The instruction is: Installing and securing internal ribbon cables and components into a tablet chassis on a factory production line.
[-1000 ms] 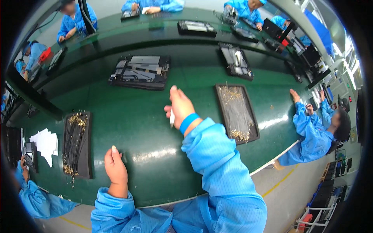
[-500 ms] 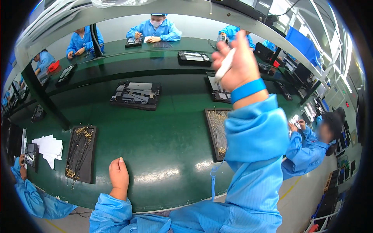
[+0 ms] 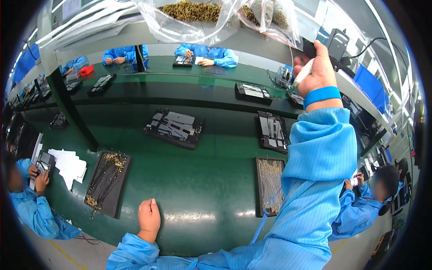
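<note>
Two hands work apart: the left hand [image 3: 149,219] rests as a closed fist on the green table [image 3: 202,198] near its front edge, empty, with bare surface ahead. Raised high, the right hand [image 3: 318,67] clamps a white tool [image 3: 302,74] beneath hanging clear bags [image 3: 193,18] of brass parts. Black trays [image 3: 108,182] of thin pins flank the open middle.

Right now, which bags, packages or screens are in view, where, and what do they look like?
Clear plastic bag: on the overhead shelf, top centre, holding small brass-coloured parts.
Second clear bag: just to its right, near the raised right hand, same kind of parts.
White sheets: loose stack on the green bench at left.
Small dark device: held by a co-worker at far left; whether it is a screen cannot be told.
</note>
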`<action>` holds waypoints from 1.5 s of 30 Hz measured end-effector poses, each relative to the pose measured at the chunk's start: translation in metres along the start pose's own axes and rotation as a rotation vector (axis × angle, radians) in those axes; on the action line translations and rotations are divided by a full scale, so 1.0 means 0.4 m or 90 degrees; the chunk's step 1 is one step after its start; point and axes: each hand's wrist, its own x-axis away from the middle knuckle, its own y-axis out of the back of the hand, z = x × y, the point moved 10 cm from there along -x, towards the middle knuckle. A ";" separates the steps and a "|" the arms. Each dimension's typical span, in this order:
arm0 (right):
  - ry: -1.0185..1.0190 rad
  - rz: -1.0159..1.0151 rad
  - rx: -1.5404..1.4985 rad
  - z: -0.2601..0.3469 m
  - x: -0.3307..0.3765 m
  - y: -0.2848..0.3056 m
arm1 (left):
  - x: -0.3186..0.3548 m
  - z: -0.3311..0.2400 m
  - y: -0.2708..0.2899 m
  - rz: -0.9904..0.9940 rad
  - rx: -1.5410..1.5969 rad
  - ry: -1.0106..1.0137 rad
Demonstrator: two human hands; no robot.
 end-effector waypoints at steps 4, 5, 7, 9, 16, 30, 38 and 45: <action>0.043 -0.067 -0.100 0.016 0.058 0.004 | 0.002 -0.005 0.009 -0.006 0.021 -0.014; 0.044 -0.067 -0.101 0.024 0.063 0.007 | -0.001 -0.005 0.007 -0.007 0.019 -0.019; 0.075 -0.102 -0.096 0.055 0.079 0.026 | -0.010 -0.019 0.006 -0.013 0.027 -0.034; 0.108 -0.112 -0.113 0.076 0.092 0.032 | -0.011 -0.025 0.012 -0.019 0.036 -0.049; 0.159 -0.114 -0.038 0.145 0.162 0.078 | -0.018 -0.040 0.004 0.007 0.028 -0.072; 0.120 -0.025 -0.058 0.138 0.185 0.128 | 0.009 -0.040 0.002 0.024 0.008 -0.088; 0.162 0.132 0.011 0.148 0.438 0.325 | -0.009 -0.048 -0.009 0.064 0.064 -0.096; -0.243 0.250 0.082 -0.141 0.635 0.400 | 0.031 0.060 -0.021 0.061 0.481 0.273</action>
